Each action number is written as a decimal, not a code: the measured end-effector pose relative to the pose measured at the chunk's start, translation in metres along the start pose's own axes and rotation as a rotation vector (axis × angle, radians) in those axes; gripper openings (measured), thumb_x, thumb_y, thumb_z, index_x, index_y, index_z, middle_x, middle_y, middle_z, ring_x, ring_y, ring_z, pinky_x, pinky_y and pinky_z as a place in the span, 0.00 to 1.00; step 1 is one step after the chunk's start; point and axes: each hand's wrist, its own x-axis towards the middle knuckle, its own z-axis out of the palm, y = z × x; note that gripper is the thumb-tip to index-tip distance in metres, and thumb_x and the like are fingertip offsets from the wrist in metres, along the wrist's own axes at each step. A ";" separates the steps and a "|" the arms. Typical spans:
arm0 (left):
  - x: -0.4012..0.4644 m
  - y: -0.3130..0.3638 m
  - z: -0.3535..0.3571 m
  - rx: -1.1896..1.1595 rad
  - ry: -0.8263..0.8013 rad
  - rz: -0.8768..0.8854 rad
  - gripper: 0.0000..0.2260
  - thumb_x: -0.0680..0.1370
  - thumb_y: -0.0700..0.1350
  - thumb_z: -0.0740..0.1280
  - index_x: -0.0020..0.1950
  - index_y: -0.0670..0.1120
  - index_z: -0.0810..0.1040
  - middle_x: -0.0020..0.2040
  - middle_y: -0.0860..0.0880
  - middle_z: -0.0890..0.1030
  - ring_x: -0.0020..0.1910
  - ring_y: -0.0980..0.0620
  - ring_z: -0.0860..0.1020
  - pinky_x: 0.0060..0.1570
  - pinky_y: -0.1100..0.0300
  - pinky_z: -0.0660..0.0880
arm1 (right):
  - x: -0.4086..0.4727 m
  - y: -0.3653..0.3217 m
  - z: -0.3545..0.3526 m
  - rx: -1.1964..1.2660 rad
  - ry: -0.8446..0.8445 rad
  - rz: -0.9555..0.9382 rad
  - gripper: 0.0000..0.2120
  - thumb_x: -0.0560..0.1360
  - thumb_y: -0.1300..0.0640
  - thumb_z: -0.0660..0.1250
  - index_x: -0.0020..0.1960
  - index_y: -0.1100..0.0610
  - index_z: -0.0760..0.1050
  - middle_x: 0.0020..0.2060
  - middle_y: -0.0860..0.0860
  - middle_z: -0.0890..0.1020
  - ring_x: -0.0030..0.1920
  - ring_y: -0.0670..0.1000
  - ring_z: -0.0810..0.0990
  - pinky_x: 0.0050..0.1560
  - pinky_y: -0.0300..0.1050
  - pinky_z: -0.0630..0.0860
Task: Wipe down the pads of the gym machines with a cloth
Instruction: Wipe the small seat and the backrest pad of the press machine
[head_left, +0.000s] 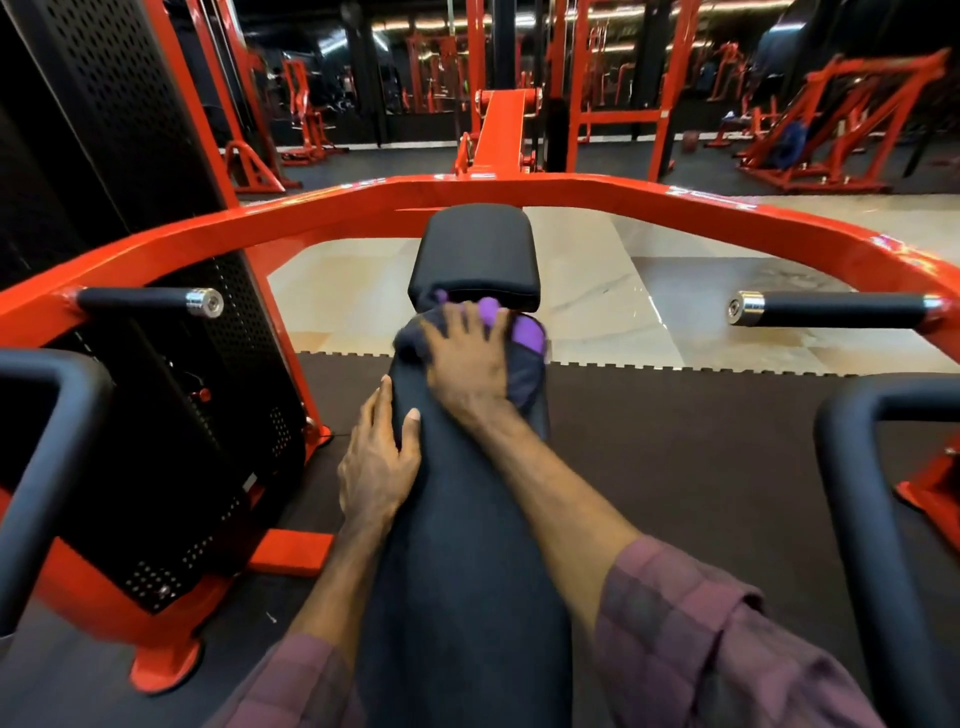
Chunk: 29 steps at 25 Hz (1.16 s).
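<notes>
Both of my hands are on the long black pad (457, 545) that runs away from me down the middle of the machine. My right hand (470, 364) lies flat on the cloth (524, 358) — a dark rag with purple patches — fingers spread and pressing it onto the far end of the pad, just below the smaller square pad (475, 254) that stands beyond it. That grip is open, not clenched: the palm pushes, nothing is curled round the fabric. My left hand (376, 462) rests on the pad's left edge, nearer to me, thumb over the top surface and fingers along the side; they look fairly straight, so it steadies rather than grasps. Maroon checked sleeves (691, 639) are pushed back from both forearms. An orange frame bar (519, 195) curves round the far side, with a black handle (140, 300) tipped in chrome sticking inward on the left and another handle (831, 310) on the right. A perforated black panel (130, 119) rises at left over the dark rubber floor (675, 441).
</notes>
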 end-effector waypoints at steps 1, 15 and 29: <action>0.001 -0.001 -0.001 -0.022 0.007 0.002 0.28 0.85 0.62 0.56 0.84 0.54 0.61 0.80 0.51 0.68 0.77 0.46 0.69 0.68 0.44 0.72 | 0.002 -0.019 -0.002 0.017 -0.079 -0.136 0.25 0.79 0.49 0.64 0.75 0.46 0.72 0.76 0.55 0.70 0.78 0.62 0.64 0.77 0.76 0.51; -0.028 -0.010 -0.010 -0.097 0.030 -0.097 0.24 0.87 0.57 0.57 0.84 0.59 0.61 0.81 0.54 0.68 0.79 0.53 0.66 0.72 0.63 0.60 | -0.022 0.004 0.015 0.125 -0.029 -0.361 0.24 0.82 0.47 0.62 0.78 0.44 0.69 0.83 0.52 0.62 0.84 0.61 0.53 0.79 0.73 0.45; 0.063 0.076 -0.053 -0.109 -0.067 -0.285 0.23 0.85 0.50 0.66 0.80 0.46 0.71 0.78 0.50 0.72 0.78 0.53 0.68 0.77 0.63 0.59 | 0.051 0.070 -0.082 0.801 0.056 0.178 0.33 0.73 0.71 0.66 0.75 0.49 0.73 0.76 0.54 0.70 0.77 0.59 0.67 0.75 0.68 0.66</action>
